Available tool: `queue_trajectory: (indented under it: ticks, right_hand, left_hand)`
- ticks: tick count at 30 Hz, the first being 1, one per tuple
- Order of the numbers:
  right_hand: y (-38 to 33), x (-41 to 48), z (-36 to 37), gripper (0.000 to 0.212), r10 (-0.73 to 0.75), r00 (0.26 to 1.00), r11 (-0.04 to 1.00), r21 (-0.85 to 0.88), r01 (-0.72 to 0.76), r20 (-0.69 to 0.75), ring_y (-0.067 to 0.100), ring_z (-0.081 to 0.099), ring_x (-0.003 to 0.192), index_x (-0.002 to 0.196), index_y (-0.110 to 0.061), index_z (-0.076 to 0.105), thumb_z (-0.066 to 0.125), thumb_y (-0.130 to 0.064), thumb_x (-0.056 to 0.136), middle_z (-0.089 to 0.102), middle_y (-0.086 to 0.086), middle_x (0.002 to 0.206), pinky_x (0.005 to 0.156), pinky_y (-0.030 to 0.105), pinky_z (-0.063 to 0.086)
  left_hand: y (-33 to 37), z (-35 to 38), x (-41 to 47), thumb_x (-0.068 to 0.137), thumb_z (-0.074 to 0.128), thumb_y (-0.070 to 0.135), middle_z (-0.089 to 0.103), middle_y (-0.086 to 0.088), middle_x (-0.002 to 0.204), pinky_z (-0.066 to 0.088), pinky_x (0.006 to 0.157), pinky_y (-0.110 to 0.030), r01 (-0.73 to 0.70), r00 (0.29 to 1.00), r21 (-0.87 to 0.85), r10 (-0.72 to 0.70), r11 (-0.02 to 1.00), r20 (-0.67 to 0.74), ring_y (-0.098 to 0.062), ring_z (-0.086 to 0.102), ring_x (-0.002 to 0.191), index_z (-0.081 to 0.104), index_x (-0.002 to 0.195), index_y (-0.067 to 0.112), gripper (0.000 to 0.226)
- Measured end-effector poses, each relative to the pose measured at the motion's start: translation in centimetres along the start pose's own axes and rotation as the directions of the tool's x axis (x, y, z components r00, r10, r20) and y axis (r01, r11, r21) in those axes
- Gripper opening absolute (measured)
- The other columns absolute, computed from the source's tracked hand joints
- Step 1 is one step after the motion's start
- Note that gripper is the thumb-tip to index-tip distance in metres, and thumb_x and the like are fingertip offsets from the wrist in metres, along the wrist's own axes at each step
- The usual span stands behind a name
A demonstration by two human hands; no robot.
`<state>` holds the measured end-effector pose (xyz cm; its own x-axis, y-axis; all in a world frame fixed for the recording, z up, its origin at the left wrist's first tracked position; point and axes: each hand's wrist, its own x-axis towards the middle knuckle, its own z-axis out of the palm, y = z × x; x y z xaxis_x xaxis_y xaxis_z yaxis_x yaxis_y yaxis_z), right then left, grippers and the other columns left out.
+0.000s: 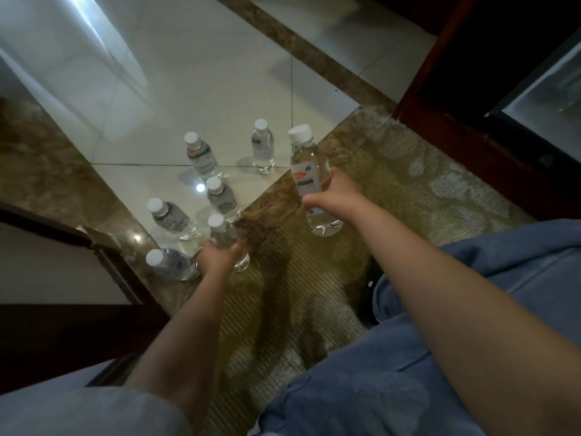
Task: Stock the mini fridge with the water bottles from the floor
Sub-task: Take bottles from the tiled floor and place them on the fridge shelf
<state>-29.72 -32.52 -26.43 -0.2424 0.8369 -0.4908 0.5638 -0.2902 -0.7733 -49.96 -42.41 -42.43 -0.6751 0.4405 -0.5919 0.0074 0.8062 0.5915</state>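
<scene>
Nearest you, past your jeans (471, 325), your left hand (217, 258) curls round a water bottle (224, 236) at the carpet's (408, 171) edge; whether it has left the floor is unclear. Your right hand (327, 196) grips a labelled bottle (309, 165), raised above the carpet. Beyond them, five more bottles (262, 149) stand untouched on the marble border (276, 199) and the white tile's near corner. The mini fridge (540, 86) waits at far right, its contents unreadable, so most stocking appears left to do.
</scene>
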Motion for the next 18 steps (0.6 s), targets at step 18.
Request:
queue_trajectory:
  ticks: [18]
  right_hand:
    - [-3.7, -6.8, -13.2, 0.050, -0.081, 0.920, 0.983, 0.120, 0.137, -0.384, 0.011, 0.052, 0.086, 0.115, -0.017, 0.051, 0.074, -0.010, 0.072, 0.054, -0.003, 0.098, 0.056, 0.016, 0.039]
  left_hand:
    - [18.0, 2.7, -14.6, 0.073, 0.079, 0.027, 0.058, -0.005, 0.123, 0.040, 0.095, -0.030, -0.510, 0.801, -0.256, 0.562, 0.821, 0.207, -0.023, 0.054, 0.113, 0.048, 0.130, 0.011, 0.067]
